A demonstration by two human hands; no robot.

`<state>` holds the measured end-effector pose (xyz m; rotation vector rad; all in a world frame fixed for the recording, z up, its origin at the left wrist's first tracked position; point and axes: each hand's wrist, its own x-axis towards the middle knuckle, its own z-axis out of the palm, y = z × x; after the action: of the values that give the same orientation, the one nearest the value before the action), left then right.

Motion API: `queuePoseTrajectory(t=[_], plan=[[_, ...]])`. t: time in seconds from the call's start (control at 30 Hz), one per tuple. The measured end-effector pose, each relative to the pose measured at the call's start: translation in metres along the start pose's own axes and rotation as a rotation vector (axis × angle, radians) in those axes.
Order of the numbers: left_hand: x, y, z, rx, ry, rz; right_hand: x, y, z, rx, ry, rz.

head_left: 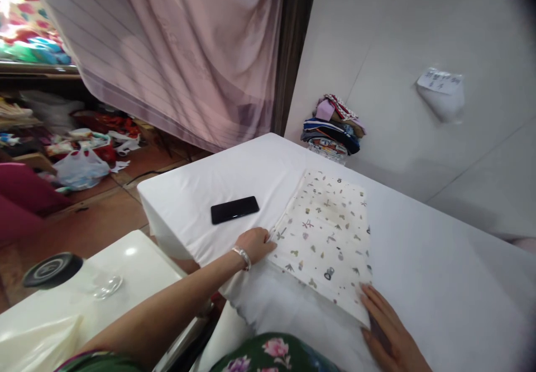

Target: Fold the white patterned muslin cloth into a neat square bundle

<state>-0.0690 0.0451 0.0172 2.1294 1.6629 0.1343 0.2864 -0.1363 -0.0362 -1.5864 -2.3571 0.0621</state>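
A folded white cloth [322, 232] with small printed plants and figures lies flat on a white-covered table [427, 249]. My left hand [254, 243], wearing a silver bracelet, is closed on the cloth's left edge near its front corner. At the opposite front corner, my right hand [387, 327] touches the right edge with its fingertips. Its fingers are stretched out and the thumb is spread apart, just off the near edge. Beyond my left hand, a black smartphone [235, 210] lies on the table.
Folded clothes [333, 126] are stacked at the table's far edge by the wall. To the left, a lower white surface [138, 266] holds a clear jar with a black lid [52, 270]. A pink curtain [209, 42] hangs behind; plastic bags [81, 168] lie on the floor.
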Motion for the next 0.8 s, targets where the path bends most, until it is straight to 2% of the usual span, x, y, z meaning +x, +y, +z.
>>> queuePoseTrajectory(t=[0.1, 0.17, 0.23, 0.3, 0.37, 0.47, 0.63, 0.8], plan=[[-0.003, -0.001, -0.003, -0.027, 0.063, 0.012, -0.001, 0.000, -0.002, -0.022, -0.025, 0.009], [-0.005, -0.005, -0.006, -0.074, 0.145, 0.091, 0.000, 0.001, -0.006, -0.015, -0.045, -0.008], [-0.006, -0.014, -0.009, -0.092, 0.238, 0.269, 0.001, 0.003, -0.010, -0.006, -0.064, -0.022], [-0.005, -0.026, -0.008, -0.036, 0.292, 0.505, 0.002, 0.007, -0.012, -0.011, -0.071, -0.027], [-0.002, -0.039, -0.006, 0.082, 0.295, 0.702, 0.004, 0.011, -0.013, -0.022, -0.058, -0.035], [0.007, -0.049, -0.003, 0.242, 0.253, 0.870, 0.011, 0.018, -0.012, -0.016, -0.029, -0.046], [0.023, -0.044, -0.012, 0.357, 0.228, 1.018, 0.035, 0.028, -0.009, -0.010, -0.022, -0.075], [0.029, -0.043, -0.025, 0.361, 0.205, 1.108, 0.056, 0.036, -0.001, -0.080, 0.008, -0.146]])
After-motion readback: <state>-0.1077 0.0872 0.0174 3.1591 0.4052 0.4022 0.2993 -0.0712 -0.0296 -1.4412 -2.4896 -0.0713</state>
